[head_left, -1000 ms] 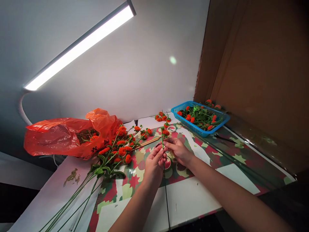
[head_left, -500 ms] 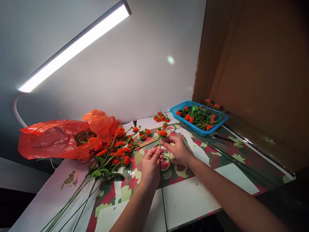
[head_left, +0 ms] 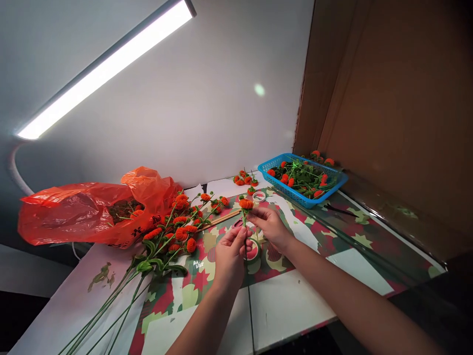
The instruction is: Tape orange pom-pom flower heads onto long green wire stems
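Observation:
Between my two hands stands an orange fuzzy flower on a thin green stem, its head upright. My left hand is closed, pinching the stem below the head between thumb and fingers. Just under the flower head, the fingertips of my right hand are closed on the upper stem from the right side. A roll of green tape lies on the table behind my left fingers, partly covered by them. Beyond the flower is a white ring-shaped roll.
Several finished-looking orange flowers with long stems lie at left, beside a red plastic bag. A blue basket of flowers and greenery stands back right. Wooden sticks lie mid-table. A lit lamp hangs above.
The flower head has tipped and turned slightly between my hands, showing more of its orange side. Both hands keep their grip; the whole view has shifted a little.

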Motion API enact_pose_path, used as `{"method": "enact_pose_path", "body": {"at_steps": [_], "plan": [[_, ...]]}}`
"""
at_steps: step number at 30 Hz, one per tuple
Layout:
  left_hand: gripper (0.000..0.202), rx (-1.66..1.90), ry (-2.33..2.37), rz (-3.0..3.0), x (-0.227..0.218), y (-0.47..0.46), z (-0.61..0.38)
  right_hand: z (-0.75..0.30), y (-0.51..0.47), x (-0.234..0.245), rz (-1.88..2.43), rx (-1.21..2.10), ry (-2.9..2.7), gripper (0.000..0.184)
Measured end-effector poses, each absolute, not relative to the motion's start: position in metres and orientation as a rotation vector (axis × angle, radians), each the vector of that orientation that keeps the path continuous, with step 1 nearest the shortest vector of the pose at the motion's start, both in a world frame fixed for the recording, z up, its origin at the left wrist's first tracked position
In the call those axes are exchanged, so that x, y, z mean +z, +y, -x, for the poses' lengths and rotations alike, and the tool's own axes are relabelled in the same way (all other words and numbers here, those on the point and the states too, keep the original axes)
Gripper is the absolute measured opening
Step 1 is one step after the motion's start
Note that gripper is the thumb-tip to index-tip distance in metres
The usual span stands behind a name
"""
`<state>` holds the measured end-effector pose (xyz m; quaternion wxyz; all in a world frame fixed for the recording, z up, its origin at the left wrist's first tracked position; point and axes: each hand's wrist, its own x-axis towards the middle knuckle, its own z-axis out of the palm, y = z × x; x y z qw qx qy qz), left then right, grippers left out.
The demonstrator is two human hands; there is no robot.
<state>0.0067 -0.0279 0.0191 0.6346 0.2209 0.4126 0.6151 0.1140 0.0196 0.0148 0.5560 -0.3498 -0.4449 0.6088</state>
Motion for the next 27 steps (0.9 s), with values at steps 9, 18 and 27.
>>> {"method": "enact_pose_path", "body": {"at_steps": [9,18,27], "plan": [[0.015,1.359,0.716,-0.302,0.019,-0.023,-0.001,-0.121,0.021,0.018,0.793,1.237,-1.429,0.016],[0.015,1.266,0.571,-0.193,0.027,-0.028,-0.005,-0.111,0.015,0.014,0.660,1.486,-1.203,0.012],[0.023,1.199,0.502,-0.167,0.028,-0.033,-0.003,-0.112,0.011,0.015,0.502,1.815,-0.954,0.020]]}}
